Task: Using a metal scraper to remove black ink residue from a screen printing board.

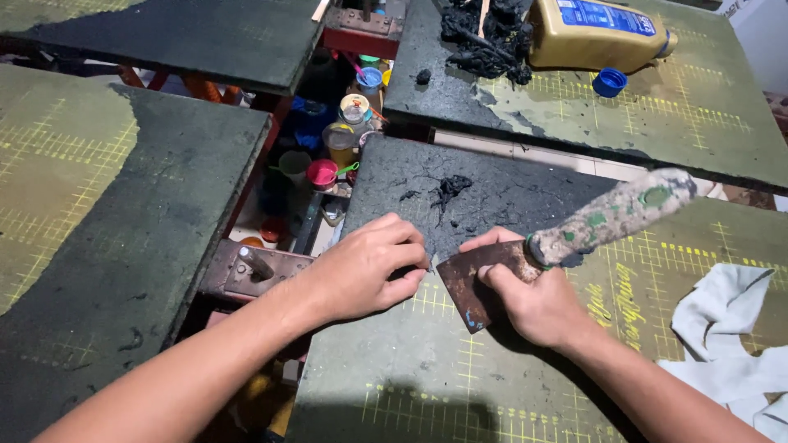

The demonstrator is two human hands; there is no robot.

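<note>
A rusty scraper [476,283] is gripped by the right hand [529,299], blade flat on the tabletop [410,377]; its paint-spattered handle is angled up and away. The left hand [365,267] is curled just beside the blade, fingertips tucked under and hidden, so any hold cannot be told. Black scrapings [450,189] lie beyond the blade. A white rag [730,344], well right of it, is cut off.

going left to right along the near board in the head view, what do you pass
left hand → scraper blade → right hand → paint-crusted scraper handle → white rag
</note>
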